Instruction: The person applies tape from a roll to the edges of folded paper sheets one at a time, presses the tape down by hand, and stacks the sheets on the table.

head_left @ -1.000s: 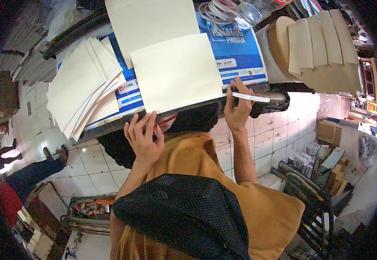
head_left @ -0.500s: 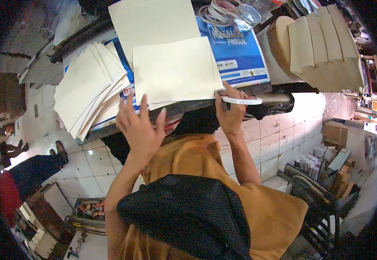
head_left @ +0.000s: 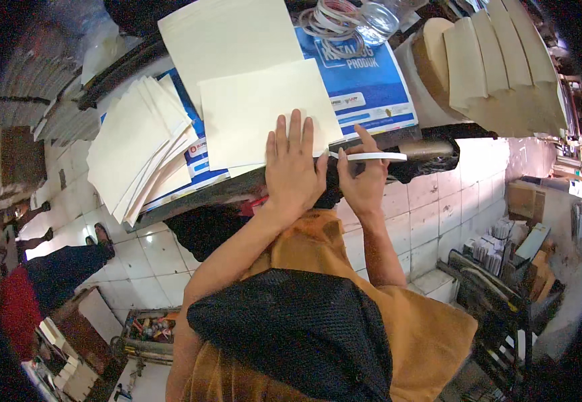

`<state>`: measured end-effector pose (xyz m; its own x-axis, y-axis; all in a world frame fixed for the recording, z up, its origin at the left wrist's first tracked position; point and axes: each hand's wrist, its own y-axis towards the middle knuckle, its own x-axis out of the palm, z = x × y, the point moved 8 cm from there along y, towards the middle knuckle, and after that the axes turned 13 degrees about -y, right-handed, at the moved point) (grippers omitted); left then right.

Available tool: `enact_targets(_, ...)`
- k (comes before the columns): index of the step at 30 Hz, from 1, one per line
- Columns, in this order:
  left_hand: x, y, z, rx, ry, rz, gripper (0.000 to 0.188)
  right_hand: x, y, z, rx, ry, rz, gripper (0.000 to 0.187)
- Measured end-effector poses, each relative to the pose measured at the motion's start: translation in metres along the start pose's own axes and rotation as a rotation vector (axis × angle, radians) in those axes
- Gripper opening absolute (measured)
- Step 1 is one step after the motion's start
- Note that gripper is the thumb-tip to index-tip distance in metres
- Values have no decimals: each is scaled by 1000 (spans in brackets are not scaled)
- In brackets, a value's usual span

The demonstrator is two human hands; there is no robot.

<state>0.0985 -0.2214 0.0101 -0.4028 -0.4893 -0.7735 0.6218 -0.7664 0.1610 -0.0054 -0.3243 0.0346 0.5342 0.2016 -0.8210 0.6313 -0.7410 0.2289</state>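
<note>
Your left hand point(head_left: 294, 164) has swung from 11 o'clock onto the cream sheet point(head_left: 244, 114) at 12, palm down, fingers lightly spread, so sheet looks pinned; right hand point(head_left: 366, 182) at 1 pinches a thin, smooth white roll point(head_left: 378, 157). Sheet flat, matte, overlapping a larger cream one point(head_left: 227, 43). Beyond: fanned loose paper point(head_left: 140, 141) toward 10, glossy blue print point(head_left: 381, 84) at 1, thick folded paper point(head_left: 498, 60) toward 2, shiny tape rolls point(head_left: 331, 19) just past 12

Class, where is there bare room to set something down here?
Right of the front rectangular cream paper sheet, the blue printed sheet has a free patch between the white ring-shaped tape rolls and the right hand. Leftward, fanned cream paper sheets crowd the space.
</note>
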Motion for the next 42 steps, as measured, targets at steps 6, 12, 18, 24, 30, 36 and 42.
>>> enact_targets(6, 4, -10, -8, -66, -294, 100, 68, 18, -15, 10, -324, -230, -45, 30)
enact_targets(12, 16, -18, 5, -25, -243, -41, 81, -67, -24, 5, -315, -54, 374, 32)
enact_targets(18, -10, -25, -6, 195, -129, 130, 52, -76, 5, 27, -8, 96, 516, 39)
enact_targets(24, -175, 22, -33, 61, -1012, 669, 21, -101, -11, 7, -195, -152, 721, 33)
enact_targets(30, -320, -69, 14, 665, -341, 963, 38, -94, -8, 13, -513, 258, 851, 45)
enact_targets(36, -214, -50, -103, 43, 103, 665, 49, -78, -5, 22, -152, -45, 643, 42)
enact_targets(42, -173, -48, -151, -328, 59, 430, 60, -61, 12, -2, -209, 57, 583, 38)
